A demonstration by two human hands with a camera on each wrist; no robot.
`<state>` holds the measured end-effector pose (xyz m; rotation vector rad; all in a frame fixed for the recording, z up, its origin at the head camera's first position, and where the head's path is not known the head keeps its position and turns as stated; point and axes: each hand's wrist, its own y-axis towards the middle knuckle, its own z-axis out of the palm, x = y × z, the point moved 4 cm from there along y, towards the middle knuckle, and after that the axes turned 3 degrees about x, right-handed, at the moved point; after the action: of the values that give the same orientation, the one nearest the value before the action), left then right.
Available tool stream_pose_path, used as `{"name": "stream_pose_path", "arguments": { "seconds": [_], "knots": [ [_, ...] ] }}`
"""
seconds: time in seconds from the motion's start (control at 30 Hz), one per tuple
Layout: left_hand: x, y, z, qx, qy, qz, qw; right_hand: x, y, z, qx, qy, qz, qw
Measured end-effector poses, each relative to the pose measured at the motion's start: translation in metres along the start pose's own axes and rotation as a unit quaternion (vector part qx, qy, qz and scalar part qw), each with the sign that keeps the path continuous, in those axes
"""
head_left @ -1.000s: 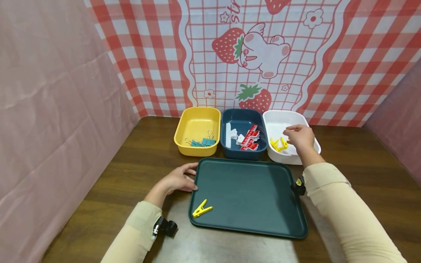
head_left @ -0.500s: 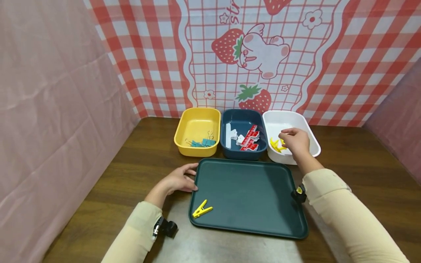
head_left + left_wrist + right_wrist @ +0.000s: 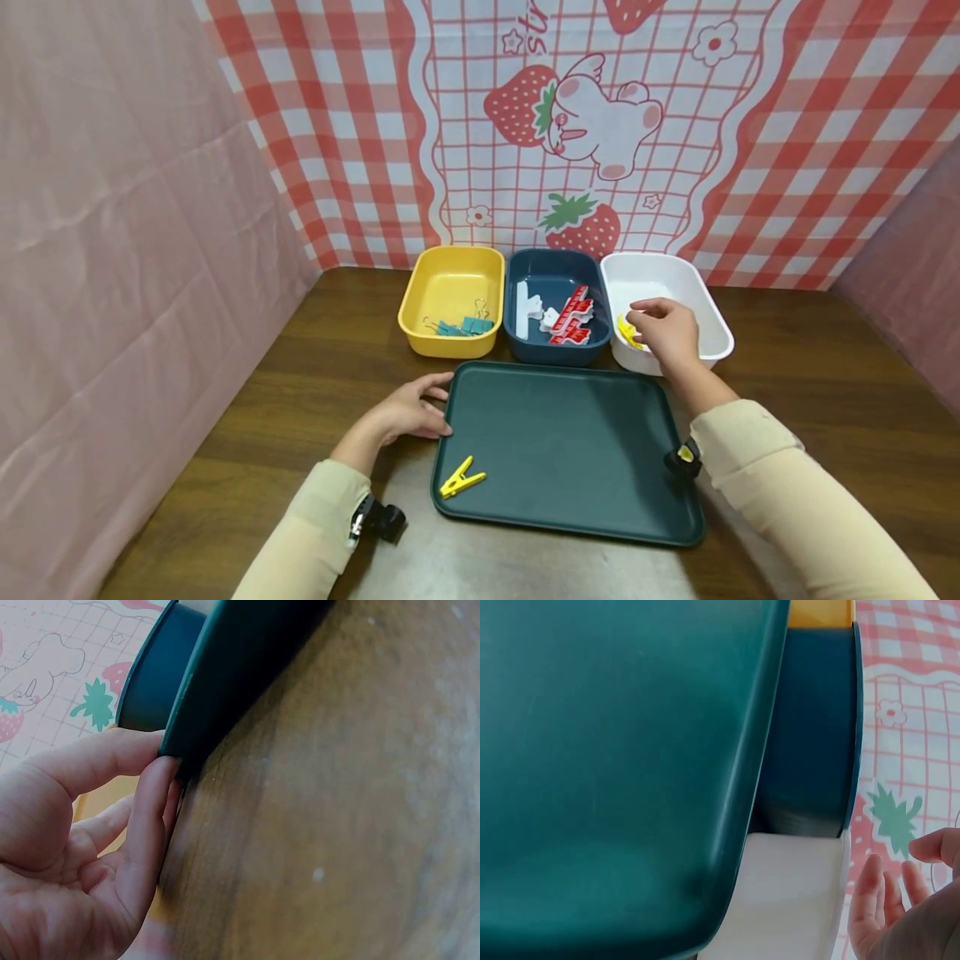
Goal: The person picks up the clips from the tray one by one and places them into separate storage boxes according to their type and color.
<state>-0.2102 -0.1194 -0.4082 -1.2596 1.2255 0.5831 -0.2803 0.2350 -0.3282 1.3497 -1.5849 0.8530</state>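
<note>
My left hand (image 3: 408, 408) touches the left edge of the dark green tray (image 3: 562, 450) with thumb and fingertips; the left wrist view shows the fingertips (image 3: 154, 746) against the rim. On the tray's near left corner lies a yellow clothespin (image 3: 461, 477). My right hand (image 3: 670, 331) reaches over the white bin (image 3: 708, 310), just above several yellow clothespins (image 3: 627, 331), partly hidden behind the fingers. In the right wrist view the thumb and fingers (image 3: 868, 889) stand apart with nothing seen between them; the clothespins do not show there.
A dark blue bin (image 3: 555, 267) with white and red clips (image 3: 572, 315) stands in the middle of the row. Left of it, a yellow bin (image 3: 452, 265) holds teal binder clips (image 3: 476, 325). A checked cloth (image 3: 352, 125) hangs behind the wooden table (image 3: 277, 400).
My right hand has moved left and a little nearer inside the white bin, over the yellow clothespins. The left hand, the tray and the clothespin on it have stayed put.
</note>
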Motion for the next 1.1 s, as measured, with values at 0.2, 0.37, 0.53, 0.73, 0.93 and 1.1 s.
{"name": "stream_pose_path", "arguments": {
  "seconds": [0.2, 0.37, 0.53, 0.73, 0.93, 1.1],
  "knots": [
    [0.000, 0.000, 0.001, -0.001, 0.001, -0.002, 1.0000, -0.001, -0.005, 0.008, -0.007, 0.049, -0.027, 0.998],
    [-0.001, -0.001, 0.001, 0.001, 0.001, 0.000, 1.0000, 0.002, -0.013, 0.018, 0.006, 0.058, -0.042, 0.997],
    [-0.001, -0.002, 0.001, 0.007, 0.002, 0.007, 0.9999, 0.009, -0.025, 0.027, 0.036, 0.031, -0.040, 0.998],
    [-0.002, -0.001, 0.001, 0.006, 0.004, 0.009, 0.9999, 0.017, -0.036, 0.039, 0.065, 0.034, -0.059, 0.996],
    [-0.001, -0.001, 0.001, 0.004, 0.003, 0.002, 1.0000, 0.020, -0.050, 0.052, 0.088, 0.041, -0.059, 0.993],
    [-0.001, -0.001, 0.001, 0.003, 0.000, 0.003, 1.0000, 0.022, -0.061, 0.061, 0.117, 0.026, -0.046, 0.992]
  ]
}}
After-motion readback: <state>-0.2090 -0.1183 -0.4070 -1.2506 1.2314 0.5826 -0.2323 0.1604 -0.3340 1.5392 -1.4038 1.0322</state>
